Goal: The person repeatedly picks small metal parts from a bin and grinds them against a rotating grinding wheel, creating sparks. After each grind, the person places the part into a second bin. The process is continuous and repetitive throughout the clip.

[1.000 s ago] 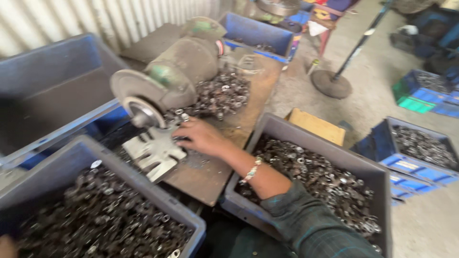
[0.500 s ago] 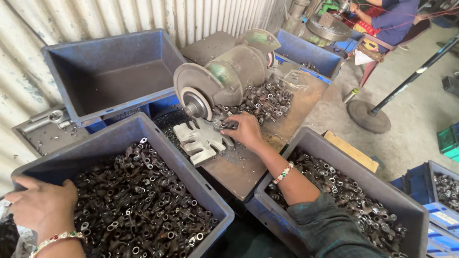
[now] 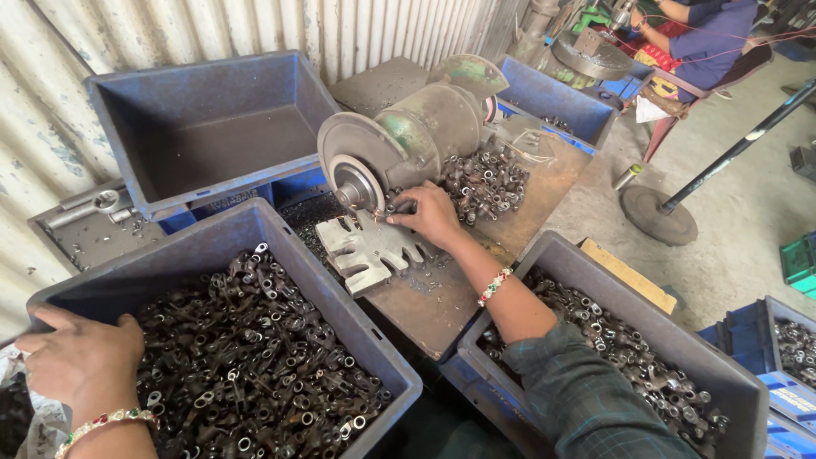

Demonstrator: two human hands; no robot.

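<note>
My right hand (image 3: 429, 214) pinches a small metal part (image 3: 393, 206) against the grinder wheel (image 3: 355, 183). My left hand (image 3: 81, 361) grips the rim of a full bin (image 3: 336, 297). Lots of parts are left, I think.

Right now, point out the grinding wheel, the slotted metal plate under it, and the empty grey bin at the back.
grinding wheel (image 3: 355, 183), head view, on its round front face.
slotted metal plate (image 3: 367, 251), head view, on its flat middle.
empty grey bin (image 3: 212, 140), head view, on its bare inner floor.
</note>
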